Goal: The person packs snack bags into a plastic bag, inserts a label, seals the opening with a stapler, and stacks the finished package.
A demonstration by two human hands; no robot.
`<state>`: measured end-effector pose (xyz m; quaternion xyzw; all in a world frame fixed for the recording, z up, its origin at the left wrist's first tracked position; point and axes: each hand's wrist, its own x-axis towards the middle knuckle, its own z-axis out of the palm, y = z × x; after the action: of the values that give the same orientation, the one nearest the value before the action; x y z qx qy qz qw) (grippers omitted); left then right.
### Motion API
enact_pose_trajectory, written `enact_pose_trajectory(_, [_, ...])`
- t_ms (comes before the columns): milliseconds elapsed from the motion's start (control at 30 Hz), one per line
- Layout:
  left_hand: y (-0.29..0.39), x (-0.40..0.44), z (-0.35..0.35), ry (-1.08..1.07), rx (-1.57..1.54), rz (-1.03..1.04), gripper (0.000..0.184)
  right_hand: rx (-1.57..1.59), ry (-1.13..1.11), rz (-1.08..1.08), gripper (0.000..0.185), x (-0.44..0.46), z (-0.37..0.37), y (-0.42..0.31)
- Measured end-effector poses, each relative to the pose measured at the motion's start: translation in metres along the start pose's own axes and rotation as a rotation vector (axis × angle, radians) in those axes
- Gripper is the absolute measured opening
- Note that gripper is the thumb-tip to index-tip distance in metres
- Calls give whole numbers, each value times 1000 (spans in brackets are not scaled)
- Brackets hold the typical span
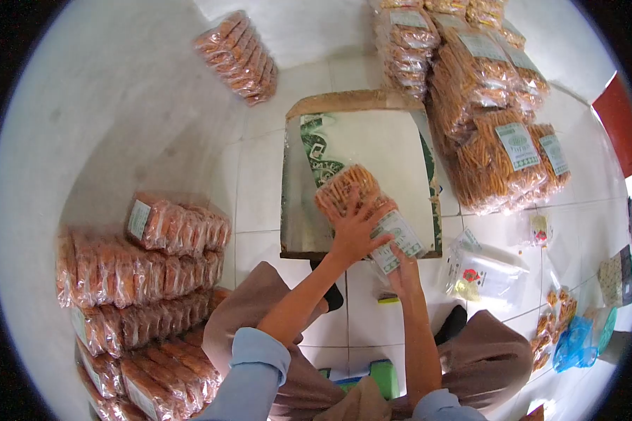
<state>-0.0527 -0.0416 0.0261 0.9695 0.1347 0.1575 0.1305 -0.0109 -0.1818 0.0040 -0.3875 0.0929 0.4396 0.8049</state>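
A clear plastic packet of brown snack sticks [345, 184] with a white and green label lies slanted on a box with a white top [393, 151]. My left hand [356, 228] rests on the packet's middle with its fingers spread. At the packet's lower right end, my right hand [403, 272] grips the labelled part, with the thumb over the label. Part of the packet is hidden under my left hand.
Packets of snack sticks [498, 161] are piled at the right, beside the box. Stacked brown packets [133, 274] stand at the left, and another bundle [239, 59] lies behind. A printed plastic bag [495, 277] and a blue plastic bag [576, 344] lie on the tiled floor.
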Motion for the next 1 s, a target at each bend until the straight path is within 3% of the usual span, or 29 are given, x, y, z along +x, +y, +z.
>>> enact_pose_trajectory(33, [6, -2, 6, -15, -5, 3, 50, 8, 13, 4, 42, -1, -3, 4])
enact_pose_trajectory(100, [15, -2, 13, -22, 6, 242, 45, 53, 26, 56, 38, 6, -1, 4])
enact_pose_trajectory(233, [17, -1, 13, -68, -52, 323, 43, -36, 90, 138, 36, 17, -13, -5])
enact_pose_trajectory(300, [14, 1, 11, -65, -126, 272, 44, 473, -609, 211, 35, 45, -68, 13])
enact_pose_trajectory(333, [9, 3, 11, -67, -128, 268, 44, 473, -606, 215, 35, 33, -49, 2])
enact_pose_trajectory(400, [-7, 7, 9, 57, -215, 76, 48, 235, -190, 66, 36, 13, -13, -17])
enact_pose_trajectory(433, [-15, 10, 10, 56, -212, 76, 48, 238, -191, 68, 36, 15, -11, -13])
enact_pose_trajectory(500, [-27, 15, 10, 156, 48, -30, 55, -11, -60, -90, 36, 20, -9, -5])
enact_pose_trajectory(633, [-23, 13, 5, 74, 142, 43, 61, -56, -62, -102, 36, 31, 2, -7])
enact_pose_trajectory(700, [-20, 11, 3, 35, 145, 58, 66, -283, -136, 12, 37, 35, 5, -17])
enact_pose_trajectory(833, [-23, 15, 5, 71, 97, -12, 70, -224, -64, 12, 37, 26, -5, -31])
enact_pose_trajectory(933, [-33, 13, 7, 40, 18, -116, 71, -289, -10, -109, 37, 26, -15, -32])
enact_pose_trajectory(1000, [-39, 12, 7, 135, -23, -97, 67, -92, -93, -98, 35, 29, -13, -33])
